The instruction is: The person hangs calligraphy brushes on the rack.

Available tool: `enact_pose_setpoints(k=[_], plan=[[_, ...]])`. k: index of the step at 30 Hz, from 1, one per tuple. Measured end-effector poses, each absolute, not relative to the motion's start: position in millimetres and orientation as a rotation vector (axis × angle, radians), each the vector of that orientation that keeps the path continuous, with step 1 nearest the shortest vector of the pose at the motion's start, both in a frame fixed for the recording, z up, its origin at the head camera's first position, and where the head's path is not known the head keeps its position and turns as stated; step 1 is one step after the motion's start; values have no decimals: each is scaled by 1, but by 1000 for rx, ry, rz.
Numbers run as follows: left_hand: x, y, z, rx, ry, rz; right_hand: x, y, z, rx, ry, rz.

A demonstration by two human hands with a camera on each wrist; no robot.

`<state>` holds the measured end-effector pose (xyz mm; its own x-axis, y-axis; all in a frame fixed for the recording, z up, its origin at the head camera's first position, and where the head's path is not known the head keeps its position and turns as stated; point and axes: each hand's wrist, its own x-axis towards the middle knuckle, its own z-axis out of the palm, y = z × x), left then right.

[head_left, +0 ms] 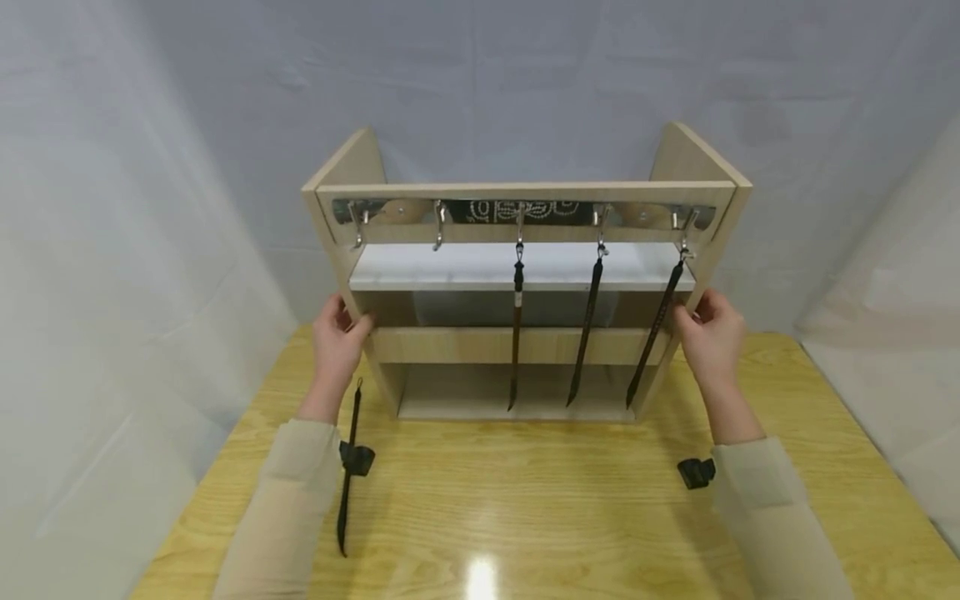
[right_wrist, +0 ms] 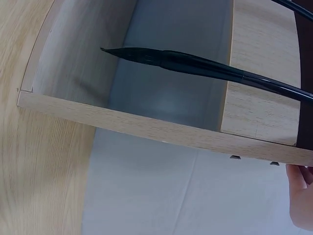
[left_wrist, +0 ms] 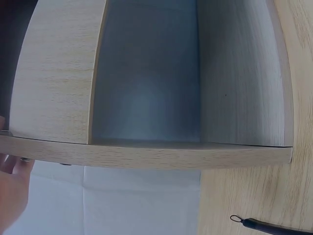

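Observation:
A small pale-wood desk shelf (head_left: 480, 343) stands upright at the back of the table. My left hand (head_left: 340, 343) grips its left side panel, thumb on the front edge and fingers round the outside. At the opposite side panel my right hand (head_left: 712, 342) holds on in the same way. Three dark calligraphy brushes hang tip-down from the middle and right hooks: one brush (head_left: 517, 321) at centre, another brush (head_left: 587, 329), and a third brush (head_left: 655, 333) close to my right thumb. The left wrist view shows the left panel's edge; most of that hand is cut off.
A metal hook rail (head_left: 457, 212) runs along the shelf's top front board. Another calligraphy brush (head_left: 344, 508) lies on the wooden table (head_left: 525, 500) beside my left forearm, partly behind the wrist camera. White sheets (head_left: 487, 92) hang behind and at both sides.

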<state>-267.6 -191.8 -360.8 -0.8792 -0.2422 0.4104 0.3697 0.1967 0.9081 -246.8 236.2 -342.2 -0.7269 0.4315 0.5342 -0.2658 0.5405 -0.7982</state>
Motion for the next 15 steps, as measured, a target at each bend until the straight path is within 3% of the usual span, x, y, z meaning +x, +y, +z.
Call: enact_pose_setpoints(k=[15], plan=[[-247, -198, -359, -113, -2062, -1764, -247, 237, -343, -102, -2042, 1191]])
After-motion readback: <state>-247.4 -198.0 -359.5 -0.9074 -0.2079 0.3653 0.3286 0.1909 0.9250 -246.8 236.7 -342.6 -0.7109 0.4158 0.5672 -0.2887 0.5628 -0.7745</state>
